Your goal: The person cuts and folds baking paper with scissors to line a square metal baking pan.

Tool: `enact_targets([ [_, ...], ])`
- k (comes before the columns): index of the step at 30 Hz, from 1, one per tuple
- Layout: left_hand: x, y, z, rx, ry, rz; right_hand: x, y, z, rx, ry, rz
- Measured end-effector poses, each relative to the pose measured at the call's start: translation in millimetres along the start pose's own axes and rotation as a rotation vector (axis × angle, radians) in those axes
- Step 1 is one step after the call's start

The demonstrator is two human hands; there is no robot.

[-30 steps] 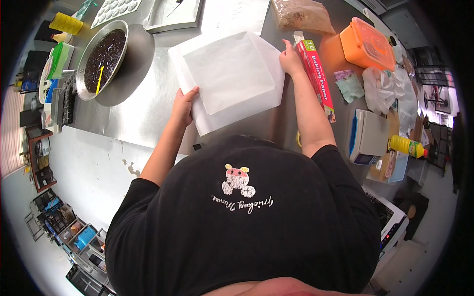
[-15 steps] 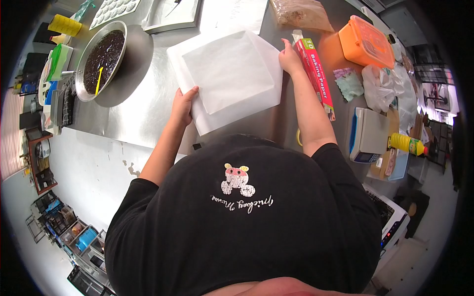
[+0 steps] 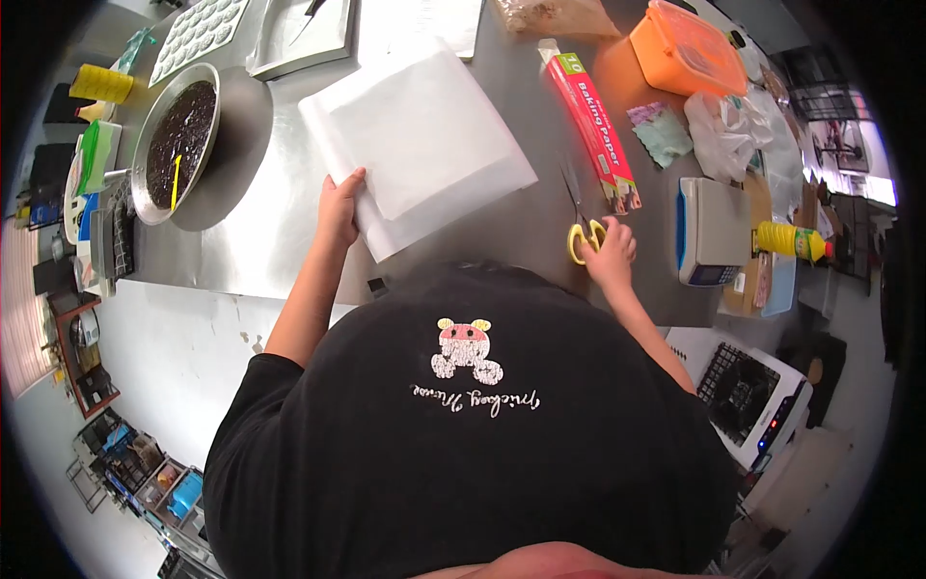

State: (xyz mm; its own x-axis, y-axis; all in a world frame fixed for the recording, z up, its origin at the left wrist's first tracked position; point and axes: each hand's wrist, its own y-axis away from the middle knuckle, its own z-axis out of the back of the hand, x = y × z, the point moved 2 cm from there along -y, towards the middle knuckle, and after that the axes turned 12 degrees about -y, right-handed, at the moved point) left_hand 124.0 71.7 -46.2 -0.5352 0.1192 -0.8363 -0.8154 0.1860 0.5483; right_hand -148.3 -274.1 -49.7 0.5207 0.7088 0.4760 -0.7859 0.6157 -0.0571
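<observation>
White baking paper sheets (image 3: 417, 145) lie stacked on the steel table (image 3: 260, 232). My left hand (image 3: 339, 207) grips the near left corner of the paper. My right hand (image 3: 613, 255) rests at the table's near edge, its fingers on the yellow handles of a pair of scissors (image 3: 582, 230). The scissors' blades point away from me, beside the red baking paper box (image 3: 590, 130). Whether the fingers are through the handles I cannot tell.
A metal bowl of dark mixture (image 3: 176, 142) with a yellow spatula stands at the left. An orange lidded box (image 3: 682, 46), a cloth (image 3: 659, 133), a plastic bag (image 3: 729, 135), a scale (image 3: 709, 232) and a yellow bottle (image 3: 791, 240) are at the right.
My right hand left the far right corner of the paper and came back to the scissors at the near edge. The left hand stays on the paper.
</observation>
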Motion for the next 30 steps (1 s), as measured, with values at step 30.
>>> enact_targets([
  [30, 7, 8, -2, 0.011, 0.121, -0.078, -19, 25, 41, 0.796, 0.058, -0.395],
])
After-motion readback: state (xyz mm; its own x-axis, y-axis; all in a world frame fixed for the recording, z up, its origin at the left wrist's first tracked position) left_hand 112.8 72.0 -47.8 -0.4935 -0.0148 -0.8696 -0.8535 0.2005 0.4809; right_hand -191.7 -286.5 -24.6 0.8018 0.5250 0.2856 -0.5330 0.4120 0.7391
